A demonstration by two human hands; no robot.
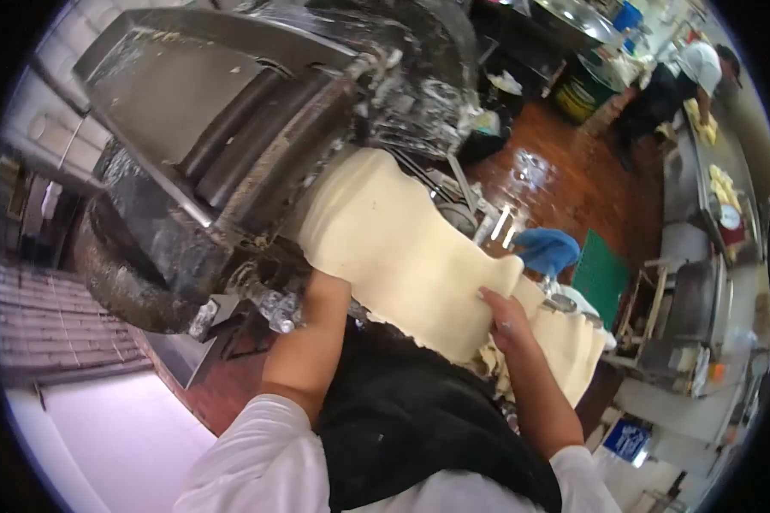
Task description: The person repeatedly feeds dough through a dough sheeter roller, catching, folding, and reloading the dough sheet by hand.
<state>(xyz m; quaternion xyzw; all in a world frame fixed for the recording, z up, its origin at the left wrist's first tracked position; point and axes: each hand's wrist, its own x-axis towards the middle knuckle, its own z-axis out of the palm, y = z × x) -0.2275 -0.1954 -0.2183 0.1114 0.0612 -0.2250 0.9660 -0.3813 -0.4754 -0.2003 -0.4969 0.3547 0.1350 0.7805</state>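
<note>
Right fingers (488, 296) touch one pale dough sheet (402, 248).

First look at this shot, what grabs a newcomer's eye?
The wide, pale dough sheet mid-frame, stretching from the big metal roller machine at upper left, with the right hand at its near edge and the left forearm running up under it. Next, the bright blue cloth just beyond the sheet, beside a green mat. Then a person in a white top, bending over at upper right.

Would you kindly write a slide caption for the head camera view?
Bare hands: the right steadies a broad dough sheet beneath a roller machine, the left tucked under it.
</note>
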